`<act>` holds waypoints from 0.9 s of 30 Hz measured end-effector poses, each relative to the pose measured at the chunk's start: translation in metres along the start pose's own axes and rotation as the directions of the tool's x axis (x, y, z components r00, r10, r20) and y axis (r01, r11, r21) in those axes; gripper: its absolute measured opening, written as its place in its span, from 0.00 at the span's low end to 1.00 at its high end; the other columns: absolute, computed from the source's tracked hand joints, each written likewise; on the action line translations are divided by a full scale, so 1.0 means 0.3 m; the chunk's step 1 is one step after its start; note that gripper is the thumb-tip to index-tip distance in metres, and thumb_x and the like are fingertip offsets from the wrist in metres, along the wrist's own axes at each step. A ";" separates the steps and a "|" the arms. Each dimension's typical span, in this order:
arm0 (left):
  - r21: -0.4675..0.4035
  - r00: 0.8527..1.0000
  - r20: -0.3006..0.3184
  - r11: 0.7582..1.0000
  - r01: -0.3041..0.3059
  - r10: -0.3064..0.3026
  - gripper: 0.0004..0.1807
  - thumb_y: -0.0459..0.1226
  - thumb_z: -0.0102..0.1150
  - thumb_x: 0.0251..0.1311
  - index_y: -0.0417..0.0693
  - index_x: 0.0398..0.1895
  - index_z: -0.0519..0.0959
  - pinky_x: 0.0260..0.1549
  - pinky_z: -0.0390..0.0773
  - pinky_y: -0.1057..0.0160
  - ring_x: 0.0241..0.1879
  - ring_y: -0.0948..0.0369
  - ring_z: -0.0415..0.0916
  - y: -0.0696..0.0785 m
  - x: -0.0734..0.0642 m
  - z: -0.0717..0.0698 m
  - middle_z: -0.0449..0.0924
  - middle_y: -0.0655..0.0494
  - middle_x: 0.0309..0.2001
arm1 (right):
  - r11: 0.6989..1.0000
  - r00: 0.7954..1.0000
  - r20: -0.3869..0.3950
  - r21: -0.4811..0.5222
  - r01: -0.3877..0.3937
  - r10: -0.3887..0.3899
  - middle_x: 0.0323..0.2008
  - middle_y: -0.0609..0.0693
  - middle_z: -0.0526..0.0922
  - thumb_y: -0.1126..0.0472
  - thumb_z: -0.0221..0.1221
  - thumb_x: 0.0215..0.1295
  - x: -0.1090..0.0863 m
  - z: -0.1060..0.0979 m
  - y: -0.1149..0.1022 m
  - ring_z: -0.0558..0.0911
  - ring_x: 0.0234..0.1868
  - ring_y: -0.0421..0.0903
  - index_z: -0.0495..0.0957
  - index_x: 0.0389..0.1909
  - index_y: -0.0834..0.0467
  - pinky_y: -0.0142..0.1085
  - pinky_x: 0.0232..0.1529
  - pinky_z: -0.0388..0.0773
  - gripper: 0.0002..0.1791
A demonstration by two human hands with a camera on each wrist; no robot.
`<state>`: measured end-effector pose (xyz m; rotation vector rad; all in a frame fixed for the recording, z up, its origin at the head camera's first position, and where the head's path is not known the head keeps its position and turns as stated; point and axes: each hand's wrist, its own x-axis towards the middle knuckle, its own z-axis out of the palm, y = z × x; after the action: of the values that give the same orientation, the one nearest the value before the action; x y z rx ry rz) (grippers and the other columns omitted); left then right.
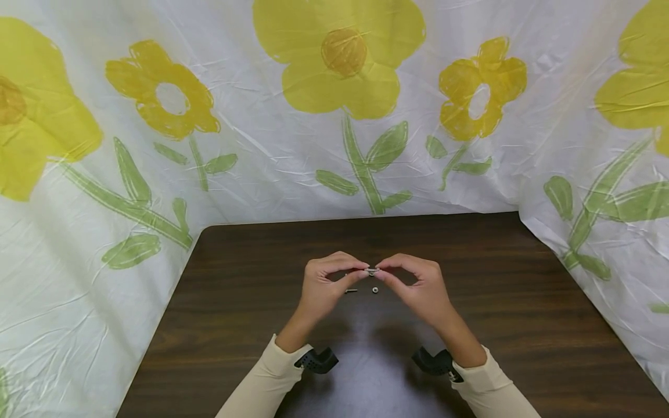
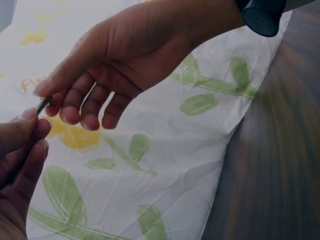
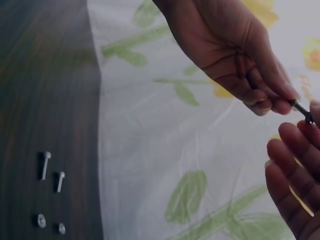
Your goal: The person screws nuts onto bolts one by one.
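My left hand pinches one end of a small metal bolt between thumb and index finger. Facing it, my right hand pinches the other end, where a nut shows at the fingertips. The bolt is held up above the dark table, its shank bridging the short gap between the two hands. In the left wrist view the right hand's other fingers hang loosely curled, and part of the bolt is covered by fingertips.
Two loose bolts lie on the wooden table, with a larger nut and a smaller nut near them. A white cloth printed with yellow flowers hangs around the table's back and sides.
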<state>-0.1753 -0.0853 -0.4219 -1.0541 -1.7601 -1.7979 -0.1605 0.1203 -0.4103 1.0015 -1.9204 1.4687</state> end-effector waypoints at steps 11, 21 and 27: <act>-0.004 1.000 0.016 1.000 0.009 -0.009 0.10 0.17 0.70 0.49 0.33 0.35 0.87 0.36 0.84 0.63 0.35 0.56 0.84 0.006 -0.004 0.009 0.87 0.44 0.32 | 0.981 0.981 0.022 -0.010 -0.191 0.192 0.20 0.41 0.82 0.72 0.59 0.70 -0.016 0.026 -0.010 0.76 0.21 0.38 0.81 0.22 0.53 0.31 0.22 0.73 0.17; 0.008 1.000 -0.002 1.000 0.000 0.000 0.11 0.14 0.70 0.46 0.30 0.32 0.87 0.35 0.83 0.64 0.34 0.56 0.83 0.009 0.001 0.009 0.86 0.43 0.30 | 0.980 0.980 -0.010 0.001 -0.197 0.197 0.23 0.45 0.86 0.74 0.60 0.68 -0.012 0.012 -0.012 0.82 0.23 0.41 0.85 0.31 0.54 0.28 0.26 0.76 0.12; 0.019 1.000 -0.017 1.000 -0.002 0.002 0.10 0.17 0.71 0.49 0.33 0.34 0.88 0.37 0.84 0.62 0.34 0.56 0.84 0.014 0.005 -0.002 0.87 0.44 0.32 | 0.999 0.999 -0.010 0.023 -0.039 0.039 0.37 0.53 0.89 0.80 0.72 0.49 -0.004 -0.007 -0.001 0.87 0.35 0.44 0.86 0.45 0.61 0.32 0.38 0.84 0.22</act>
<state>-0.1732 -0.0861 -0.4180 -1.0298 -1.7619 -1.7799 -0.1597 0.1225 -0.4105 0.9699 -1.9301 1.5178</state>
